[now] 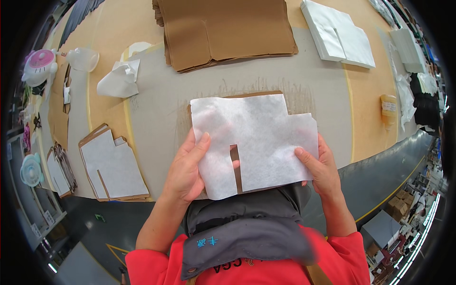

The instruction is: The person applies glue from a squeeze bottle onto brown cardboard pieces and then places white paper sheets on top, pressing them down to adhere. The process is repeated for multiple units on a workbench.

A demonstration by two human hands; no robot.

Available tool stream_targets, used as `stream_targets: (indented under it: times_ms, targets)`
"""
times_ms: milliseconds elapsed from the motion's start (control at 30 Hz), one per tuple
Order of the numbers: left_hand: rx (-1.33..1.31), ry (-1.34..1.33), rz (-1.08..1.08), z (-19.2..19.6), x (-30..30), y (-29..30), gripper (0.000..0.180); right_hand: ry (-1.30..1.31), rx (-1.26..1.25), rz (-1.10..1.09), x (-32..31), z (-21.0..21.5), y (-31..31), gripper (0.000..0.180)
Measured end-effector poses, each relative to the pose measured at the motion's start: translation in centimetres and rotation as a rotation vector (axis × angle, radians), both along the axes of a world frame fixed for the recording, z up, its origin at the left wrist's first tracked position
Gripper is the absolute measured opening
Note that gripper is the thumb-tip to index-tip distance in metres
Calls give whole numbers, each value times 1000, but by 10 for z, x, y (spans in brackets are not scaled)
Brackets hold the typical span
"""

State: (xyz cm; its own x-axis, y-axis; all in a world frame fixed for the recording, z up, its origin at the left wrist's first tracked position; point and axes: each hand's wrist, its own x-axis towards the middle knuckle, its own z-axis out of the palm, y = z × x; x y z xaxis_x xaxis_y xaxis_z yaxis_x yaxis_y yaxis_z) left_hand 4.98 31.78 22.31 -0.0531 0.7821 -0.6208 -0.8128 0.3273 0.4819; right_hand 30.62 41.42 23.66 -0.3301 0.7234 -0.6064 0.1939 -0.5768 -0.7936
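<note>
White notched fabric sheet [256, 142], centre frame: light, limp; left hand [187, 166] and right hand [320, 166] pinch its side edges over brown cardboard backing [240, 178].

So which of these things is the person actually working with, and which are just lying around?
In use: white cut sheet, brown cardboard piece under it, left hand, right hand.

Lying about: brown cardboard stack, white sheet stack, crumpled white sheet, pink fan, finished pile.

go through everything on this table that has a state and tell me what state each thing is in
White sheet: held flat over a brown card, notch toward the person.
Left hand: gripping the sheet's left edge.
Right hand: gripping its right edge.
Brown card stack: piled, untouched.
White sheet stack: piled.
Crumpled white sheet: lying loose.
</note>
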Motion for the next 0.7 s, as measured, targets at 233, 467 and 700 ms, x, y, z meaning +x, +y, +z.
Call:
stream_targets:
  times_ms: [233,467,700]
  targets:
    - [-2,-10,-27,4,-2,2,45,7,-5,-16,-1,0,-2,45]
    - [-21,-57,-66,3,-9,1,42,-16,-18,-9,-3,3,-2,47]
    - [-54,-17,-99,6,-12,1,43,-20,-16,-11,-3,6,-2,48]
